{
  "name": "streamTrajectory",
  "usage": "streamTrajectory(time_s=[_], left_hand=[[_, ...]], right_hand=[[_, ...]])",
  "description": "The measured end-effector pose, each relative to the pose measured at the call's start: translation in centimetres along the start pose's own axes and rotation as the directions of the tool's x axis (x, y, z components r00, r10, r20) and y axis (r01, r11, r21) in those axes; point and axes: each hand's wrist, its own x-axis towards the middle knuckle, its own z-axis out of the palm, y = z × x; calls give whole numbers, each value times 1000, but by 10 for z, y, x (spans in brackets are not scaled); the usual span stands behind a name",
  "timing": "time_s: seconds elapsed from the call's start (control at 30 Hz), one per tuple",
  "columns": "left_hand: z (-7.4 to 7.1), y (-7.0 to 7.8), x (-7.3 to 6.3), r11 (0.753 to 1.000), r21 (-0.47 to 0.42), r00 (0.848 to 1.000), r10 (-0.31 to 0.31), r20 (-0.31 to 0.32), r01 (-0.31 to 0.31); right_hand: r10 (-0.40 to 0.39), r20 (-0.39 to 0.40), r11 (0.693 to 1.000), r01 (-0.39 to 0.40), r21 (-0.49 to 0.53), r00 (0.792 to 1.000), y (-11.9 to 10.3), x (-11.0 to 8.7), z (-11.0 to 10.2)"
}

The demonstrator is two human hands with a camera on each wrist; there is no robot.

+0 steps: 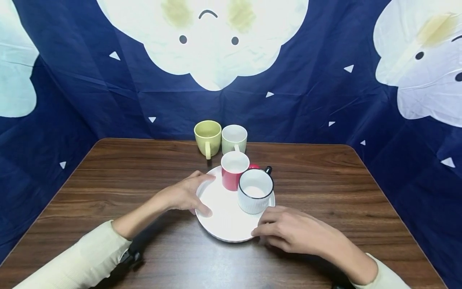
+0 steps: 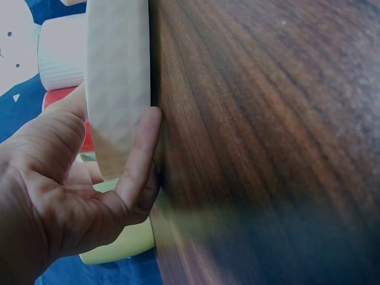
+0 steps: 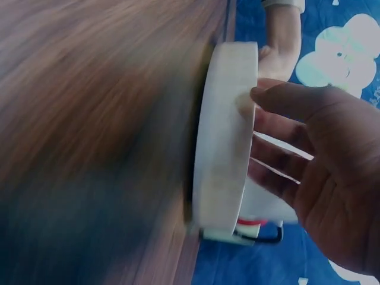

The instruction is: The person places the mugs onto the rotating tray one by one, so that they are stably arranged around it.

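While the left hand (image 1: 185, 194) is pinching the tray's (image 1: 221, 225) left edge and the right hand (image 1: 290, 229) its near-right edge, the tray is taking up mid-worktop (image 1: 144, 172). The red mug (image 1: 229, 180) and white mug (image 1: 252, 204) are already sitting on it, toward its far-right edge; the yellow mug (image 1: 214, 143) and green mug (image 1: 230, 147) are standing off it, near the worktop's far edge. The rim is hiding some right fingertips.

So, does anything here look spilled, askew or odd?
The cloud face on the backdrop looks upside down: mouth above eyes. On the tray, the red mug and black-rimmed mug stand upright. No spill shows.
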Motion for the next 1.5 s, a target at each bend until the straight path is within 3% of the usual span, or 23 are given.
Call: streamTrajectory(time_s=[0.17,0.23,0.3,0.4,0.47,0.53,0.6,0.67,0.7,0.77,0.87,1.0,1.3,1.5], left_hand=[[1,2,0,1000,3,1000,5,9,-5],[1,3,-1,1000,7,1000,1,9,-2],[0,4,-2,1000,12,1000,-2,9,2],[0,5,-3,1000,16,1000,-6,8,6],[0,5,-4,1000,17,1000,-7,7,7],[0,4,-4,1000,19,1000,-7,9,7],[0,3,-3,1000,18,1000,-10,7,10],[0,3,-3,1000,17,1000,-16,4,16],[0,2,-3,1000,18,1000,-14,7,14],[0,1,-2,1000,17,1000,-12,8,11],[0,0,-1,1000,16,1000,-4,10,4],[-1,0,-1,1000,16,1000,-8,3,8],[-1,3,-3,1000,19,1000,11,5,-11],[0,2,-3,1000,13,1000,11,4,-12]], right_hand=[[138,-111,990,-135,38,984,8,-19,0],[255,-149,967,-249,62,955,10,-24,2],[399,-165,916,-384,116,902,14,-27,5],[620,-121,771,-573,279,775,22,-28,8],[718,-29,632,-634,447,696,30,-27,10],[763,87,468,-640,609,640,37,-25,11],[753,196,314,-605,732,628,44,-23,13],[722,277,174,-554,814,634,49,-21,15],[707,301,127,-534,836,639,51,-21,16],[677,330,67,-502,862,657,54,-20,18],[671,355,8,-486,874,651,57,-19,19],[682,371,-36,-479,877,630,61,-18,21],[699,374,-144,-392,908,610,62,-22,26],[705,381,-191,-357,914,598,59,-24,28]])
